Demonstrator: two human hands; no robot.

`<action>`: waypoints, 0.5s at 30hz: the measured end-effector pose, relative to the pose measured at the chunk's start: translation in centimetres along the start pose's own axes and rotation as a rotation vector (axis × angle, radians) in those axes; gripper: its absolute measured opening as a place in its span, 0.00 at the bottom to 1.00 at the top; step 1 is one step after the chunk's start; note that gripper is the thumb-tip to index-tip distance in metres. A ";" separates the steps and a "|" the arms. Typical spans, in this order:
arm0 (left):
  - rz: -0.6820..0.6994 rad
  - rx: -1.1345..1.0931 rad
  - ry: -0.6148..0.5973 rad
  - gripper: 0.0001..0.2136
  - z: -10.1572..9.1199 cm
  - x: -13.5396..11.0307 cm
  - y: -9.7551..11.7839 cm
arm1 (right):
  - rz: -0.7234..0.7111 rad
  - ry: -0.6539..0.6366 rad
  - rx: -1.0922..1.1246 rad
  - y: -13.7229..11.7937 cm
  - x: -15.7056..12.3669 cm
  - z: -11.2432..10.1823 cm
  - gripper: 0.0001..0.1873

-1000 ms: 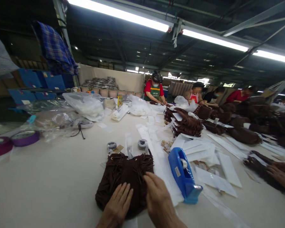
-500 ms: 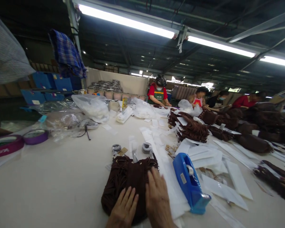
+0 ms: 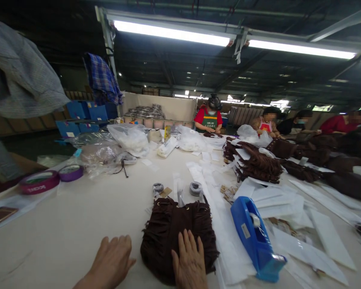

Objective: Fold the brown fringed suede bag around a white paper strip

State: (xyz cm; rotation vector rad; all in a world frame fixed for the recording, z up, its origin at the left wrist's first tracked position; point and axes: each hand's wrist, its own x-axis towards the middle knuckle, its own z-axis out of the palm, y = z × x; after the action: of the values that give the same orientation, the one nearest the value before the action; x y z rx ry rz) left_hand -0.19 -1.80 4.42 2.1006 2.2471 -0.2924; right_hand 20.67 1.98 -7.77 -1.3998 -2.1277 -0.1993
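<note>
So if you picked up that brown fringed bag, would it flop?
Probably. The brown fringed suede bag lies flat and rumpled under the right hand, so it looks soft. Its loose fringe would likely dangle. It seems unlikely to roll or slide easily on the table.

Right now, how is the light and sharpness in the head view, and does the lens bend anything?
Head view: two ceiling tube lights blow out to white, while the roof around them stays dark. The table is evenly lit. The brown fringed bag looks fairly sharp; the left hand is slightly soft. The wide lens curves the ceiling beams and stretches the edges.
</note>
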 end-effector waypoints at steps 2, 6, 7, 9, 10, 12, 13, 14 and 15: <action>0.025 -0.087 0.125 0.16 -1.5 1.1 1.5 | -0.066 0.004 -0.029 0.4 -0.1 0.3 0.22; 0.261 -0.190 0.310 0.21 -2.0 5.5 7.5 | -0.096 0.080 -0.045 0.9 -0.5 1.6 0.21; 0.276 -0.184 0.315 0.20 -1.6 6.6 8.5 | -0.061 0.116 -0.034 0.8 -0.6 1.9 0.21; 0.206 -0.165 0.321 0.17 -0.5 8.3 8.7 | -0.001 0.157 0.000 0.5 -0.8 2.5 0.21; 0.154 -0.154 0.329 0.16 0.1 8.7 7.9 | 0.016 0.158 0.016 0.3 -0.8 2.7 0.20; 0.045 -0.126 0.349 0.16 1.1 8.7 5.0 | 0.025 0.136 0.037 0.0 -0.9 2.7 0.21; -0.017 -0.109 0.359 0.16 1.4 8.4 3.2 | 0.031 0.127 0.043 -0.1 -0.9 2.7 0.21; -0.084 -0.094 0.361 0.16 1.4 8.0 1.5 | 0.040 0.128 0.049 -0.2 -0.9 2.6 0.21; -0.143 -0.080 0.364 0.16 1.4 7.6 0.1 | 0.047 0.133 0.055 -0.2 -0.9 2.6 0.21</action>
State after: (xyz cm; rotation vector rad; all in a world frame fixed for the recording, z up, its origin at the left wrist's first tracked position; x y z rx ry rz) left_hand -0.79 5.44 1.80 2.0966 2.5584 0.1902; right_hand 19.75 2.27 -10.39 -1.3647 -1.9761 -0.2083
